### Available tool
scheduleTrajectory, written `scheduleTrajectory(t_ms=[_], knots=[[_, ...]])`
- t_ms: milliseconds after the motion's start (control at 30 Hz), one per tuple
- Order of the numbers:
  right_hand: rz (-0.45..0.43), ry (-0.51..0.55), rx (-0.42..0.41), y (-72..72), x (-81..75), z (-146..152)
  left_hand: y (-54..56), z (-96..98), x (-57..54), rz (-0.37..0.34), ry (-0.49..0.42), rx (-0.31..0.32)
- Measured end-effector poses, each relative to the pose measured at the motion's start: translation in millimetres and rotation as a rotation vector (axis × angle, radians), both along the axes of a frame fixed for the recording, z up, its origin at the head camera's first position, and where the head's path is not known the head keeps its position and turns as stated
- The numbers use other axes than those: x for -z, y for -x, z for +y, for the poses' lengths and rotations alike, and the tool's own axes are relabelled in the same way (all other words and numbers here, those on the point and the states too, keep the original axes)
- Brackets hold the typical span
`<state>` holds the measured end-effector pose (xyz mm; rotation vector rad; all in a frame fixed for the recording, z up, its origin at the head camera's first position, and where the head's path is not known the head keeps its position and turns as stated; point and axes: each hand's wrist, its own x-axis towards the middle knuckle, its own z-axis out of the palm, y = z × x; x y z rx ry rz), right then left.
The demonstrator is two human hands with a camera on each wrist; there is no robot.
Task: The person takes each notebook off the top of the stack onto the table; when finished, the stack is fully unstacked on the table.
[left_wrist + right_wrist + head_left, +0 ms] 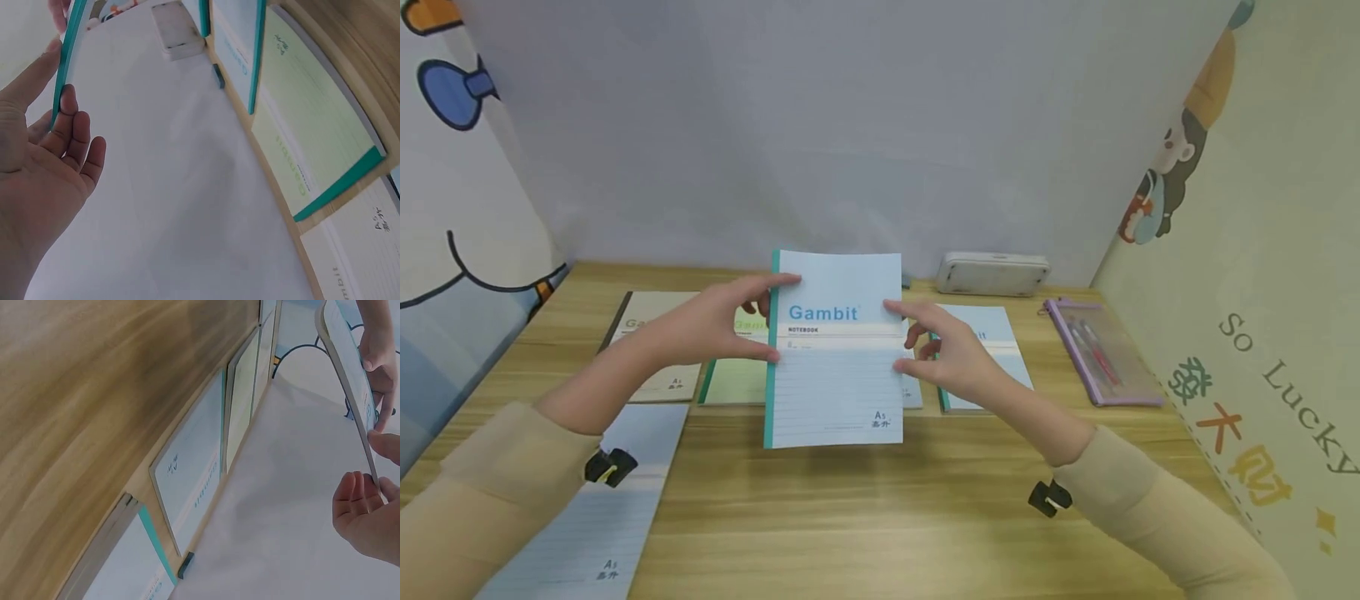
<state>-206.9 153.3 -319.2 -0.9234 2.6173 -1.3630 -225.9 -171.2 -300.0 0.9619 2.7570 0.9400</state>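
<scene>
Both hands hold up a light blue Gambit notebook (pixel 838 383) above the table, its cover facing me. My left hand (pixel 722 321) pinches the green spine side, index finger on the front near the top and thumb lower down. On the opposite edge my right hand (pixel 951 346) pinches the notebook between thumb and fingers. In the left wrist view the notebook (pixel 70 50) shows nearly edge-on. From the right wrist its page edge (pixel 350 381) is visible. Part of a green notebook (pixel 730 379) and most of another blue notebook (pixel 913 392) are hidden behind it.
A beige notebook (pixel 662 383) lies at the back left, and a blue notebook (pixel 992 358) at the right of the row. Another blue notebook (pixel 617 500) lies front left, under my left forearm. A white case (pixel 994 275) and a purple-edged pouch with pens (pixel 1120 392) are farther right.
</scene>
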Motion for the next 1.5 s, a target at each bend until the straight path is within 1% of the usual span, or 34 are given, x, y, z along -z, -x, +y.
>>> scheduleTrajectory(t_ms=[67, 200, 300, 433, 600, 733, 867, 967, 1100, 1167, 1233, 1333, 1500], knots=[[-0.008, -0.002, -0.012, -2.8, 4.4, -5, -5.1, -6.0, 2.3, -0.016, 0.022, 0.004], [-0.019, -0.017, -0.041, -8.4, 14.6, -15, -15.8, -17.4, 9.8, -0.039, 0.066, -0.022], [-0.002, -0.033, -0.071, -12.2, 24.4, -22, -23.0, -26.0, 18.4, -0.073, 0.084, -0.05], [-0.003, -0.055, -0.094, -17.1, 39.1, -32, -29.7, -35.6, 32.8, -0.132, 0.088, -0.065], [-0.021, -0.1, -0.102, -23.7, 56.3, -44, -37.8, -45.6, 51.3, -0.173, 0.078, -0.051], [-0.036, -0.179, -0.115, -32.7, 68.7, -53, -47.2, -52.2, 66.8, -0.225, 0.069, -0.03], [-0.063, -0.233, -0.139, -42.0, 80.1, -60, -56.8, -58.3, 77.7, -0.263, 0.094, -0.02], [-0.069, -0.25, -0.155, -46.7, 87.0, -65, -61.2, -62.6, 82.8, -0.273, 0.121, -0.026], [-0.066, -0.261, -0.183, -49.2, 94.0, -72, -65.1, -67.1, 88.2, -0.276, 0.17, -0.037], [-0.063, -0.279, -0.202, -49.5, 96.8, -75, -67.2, -69.0, 89.7, -0.28, 0.195, -0.03], [-0.06, -0.308, -0.22, -49.6, 99.4, -79, -69.0, -70.7, 90.6, -0.285, 0.208, -0.009], [-0.035, -0.355, -0.24, -49.3, 103.9, -83, -72.0, -72.8, 92.6, -0.289, 0.225, 0.01], [0.033, -0.416, -0.272, -47.4, 108.9, -89, -76.8, -75.0, 96.0, -0.313, 0.242, -0.004]])
